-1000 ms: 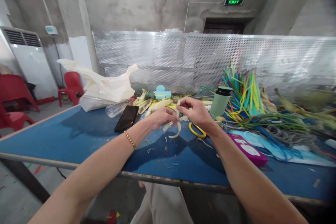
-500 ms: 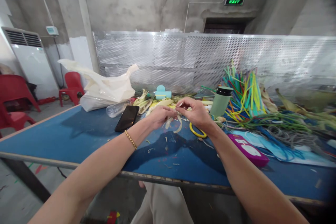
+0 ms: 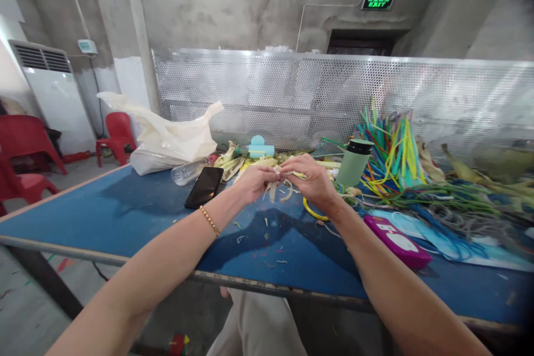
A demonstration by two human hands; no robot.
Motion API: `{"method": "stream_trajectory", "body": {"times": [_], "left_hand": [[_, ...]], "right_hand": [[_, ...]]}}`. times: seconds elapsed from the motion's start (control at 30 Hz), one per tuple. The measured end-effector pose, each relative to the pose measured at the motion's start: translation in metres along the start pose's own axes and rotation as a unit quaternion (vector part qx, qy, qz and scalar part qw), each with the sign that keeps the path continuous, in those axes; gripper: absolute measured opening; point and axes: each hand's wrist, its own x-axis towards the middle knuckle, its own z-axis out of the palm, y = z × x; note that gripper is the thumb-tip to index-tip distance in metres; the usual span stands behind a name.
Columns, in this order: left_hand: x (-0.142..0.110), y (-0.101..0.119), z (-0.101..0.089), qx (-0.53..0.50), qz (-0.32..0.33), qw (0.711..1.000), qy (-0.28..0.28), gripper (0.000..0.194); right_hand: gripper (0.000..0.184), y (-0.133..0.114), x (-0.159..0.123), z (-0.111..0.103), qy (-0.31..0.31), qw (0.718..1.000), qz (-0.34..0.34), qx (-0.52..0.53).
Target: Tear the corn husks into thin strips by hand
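My left hand [image 3: 254,182], with a gold bracelet at the wrist, pinches a small pale husk strip [image 3: 277,168] between thumb and fingers. Pressed against it from the other side, my right hand [image 3: 315,181] has closed fingers on the same strip, and a yellowish end shows along them. Curled pale peelings [image 3: 287,192] lie on the blue table [image 3: 158,228] just below the hands. Beside my right wrist is a yellow loop [image 3: 312,211], partly covered by the hand. Behind the hands lie more corn husks [image 3: 229,162].
A black phone [image 3: 204,186], a clear plastic bottle [image 3: 186,172] and a white plastic bag [image 3: 171,142] are at left. On the right stand a green tumbler [image 3: 354,166], colourful pipe cleaners [image 3: 394,150], a purple box [image 3: 396,242] and blue masks [image 3: 450,242].
My fingers have come closer together, and the right hand has lowered slightly from a raised pinch onto the strip. The view has shifted a little.
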Motion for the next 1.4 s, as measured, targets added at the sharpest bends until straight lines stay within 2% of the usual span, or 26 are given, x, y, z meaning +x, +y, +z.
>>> {"method": "stream_trajectory", "body": {"times": [0.17, 0.3, 0.6, 0.87, 1.03, 1.17, 1.4], "left_hand": [[0.0, 0.002, 0.001, 0.002, -0.016, 1.0, 0.017, 0.013], [0.0, 0.004, 0.001, -0.022, -0.013, 1.0, 0.016, 0.014], [0.0, 0.007, 0.002, -0.052, 0.003, 0.998, 0.023, 0.012], [0.002, 0.006, 0.0, -0.03, 0.006, 0.999, 0.014, 0.014], [0.002, 0.007, 0.0, -0.049, -0.002, 0.999, 0.01, 0.003], [0.003, 0.005, 0.0, -0.065, 0.017, 0.998, 0.009, 0.005], [0.006, 0.004, -0.002, -0.089, 0.031, 0.996, 0.014, 0.006]], "right_hand": [[0.015, 0.001, 0.0, -0.004, -0.01, 0.994, -0.042, -0.1], [0.019, -0.005, 0.0, -0.008, -0.051, 0.982, -0.068, -0.169], [0.021, -0.014, 0.0, -0.008, -0.09, 0.949, -0.09, -0.287], [0.025, -0.009, -0.003, -0.009, -0.081, 0.952, -0.092, -0.282], [0.024, -0.008, -0.002, -0.01, -0.075, 0.949, -0.1, -0.291], [0.023, -0.009, -0.002, -0.011, -0.08, 0.95, -0.097, -0.286], [0.033, -0.011, -0.001, -0.012, -0.074, 0.973, -0.063, -0.208]]}}
